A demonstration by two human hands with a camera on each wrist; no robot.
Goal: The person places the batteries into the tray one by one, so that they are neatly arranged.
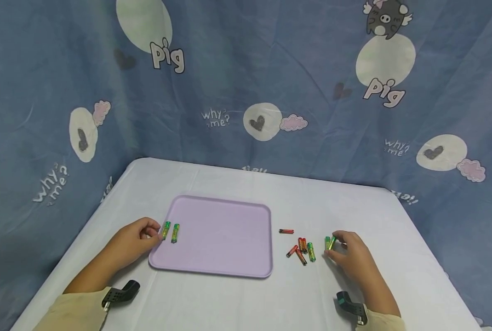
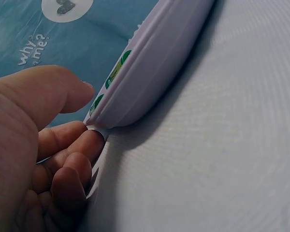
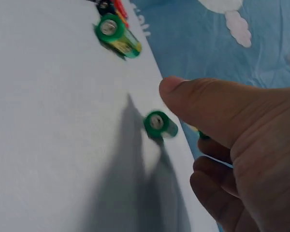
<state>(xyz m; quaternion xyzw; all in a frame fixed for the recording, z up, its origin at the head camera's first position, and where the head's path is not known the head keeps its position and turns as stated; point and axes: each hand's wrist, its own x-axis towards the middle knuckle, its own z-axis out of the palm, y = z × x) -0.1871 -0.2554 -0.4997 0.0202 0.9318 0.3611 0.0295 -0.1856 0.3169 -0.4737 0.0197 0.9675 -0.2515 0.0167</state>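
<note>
I've got the right hand (image 1: 351,255) pinching a green battery (image 1: 333,242) between thumb and finger, its long axis slanting seven o'clock to one. Just beside it, at nine o'clock, a second green battery (image 1: 327,242) points twelve to six, the right hand nearer. Farther out toward nine: another green battery (image 1: 311,252), red batteries (image 1: 286,231), then the purple tray (image 1: 221,239). My left hand (image 1: 132,239), thumb and fingers parted, grips nothing at its rim; two tray batteries (image 1: 175,233) lie at three o'clock.

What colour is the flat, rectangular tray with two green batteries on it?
The flat rectangular tray is a plain pale purple; the head view shows it best.
</note>
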